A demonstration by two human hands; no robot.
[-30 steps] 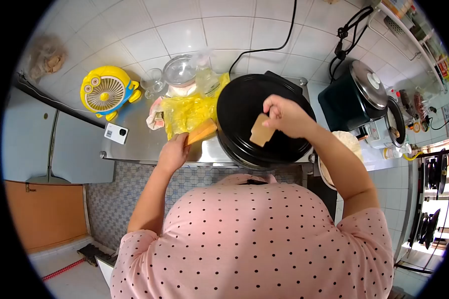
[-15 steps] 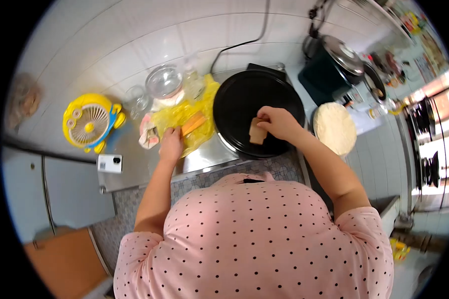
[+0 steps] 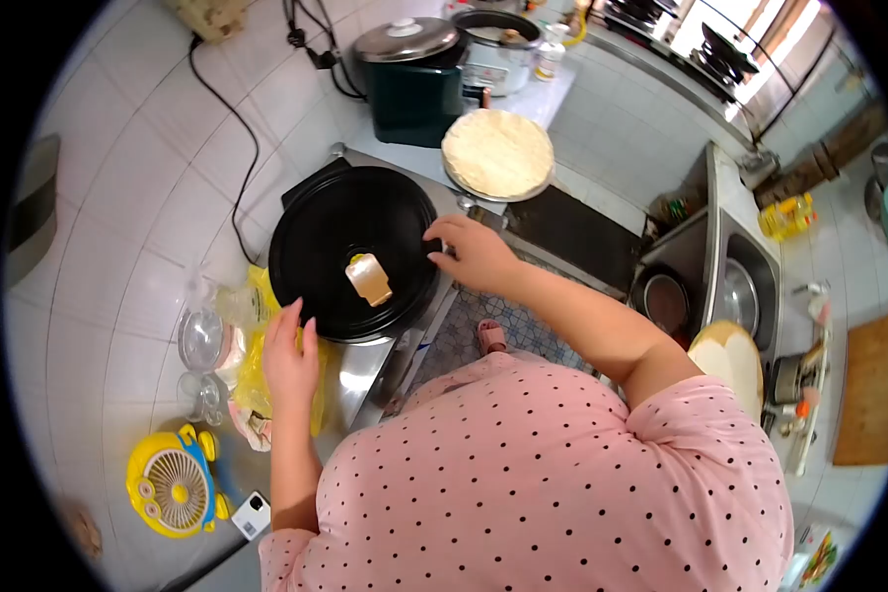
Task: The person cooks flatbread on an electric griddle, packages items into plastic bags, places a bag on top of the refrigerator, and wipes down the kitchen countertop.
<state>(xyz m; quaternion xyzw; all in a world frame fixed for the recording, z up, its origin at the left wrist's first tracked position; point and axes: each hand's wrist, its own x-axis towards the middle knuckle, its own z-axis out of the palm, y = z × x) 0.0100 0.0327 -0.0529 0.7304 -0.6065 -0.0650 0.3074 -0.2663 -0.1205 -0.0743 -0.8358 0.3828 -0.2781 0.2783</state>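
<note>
A large round black pan (image 3: 311, 227) stands on the metal counter in front of me. Lying in it is a flat, shiny gold-tan piece with notched edges (image 3: 368, 280), and a bit of yellow shows at its upper end. My left hand (image 3: 292, 363) is by the pan's lower left rim, fingers apart, holding nothing. At the right rim is my right hand (image 3: 479, 257), thumb and fingers spread; whether it touches the rim I cannot tell. A crumpled yellow plastic bag (image 3: 255, 380) lies beside and partly behind my left hand.
Left of the pan are a clear bowl (image 3: 201, 338), glass cups (image 3: 203, 397), a yellow fan (image 3: 176, 485) and a white phone (image 3: 252, 515). Beyond it stand a dark green lidded pot (image 3: 414, 104), a rice cooker (image 3: 498, 69) and a plate of pale dough (image 3: 498, 153). A sink (image 3: 745, 237) is at right.
My right hand has let go of the tan piece, which lies in the pan, and moved to the right rim. My left hand has left the orange strip on the yellow bag. The view has turned right.
</note>
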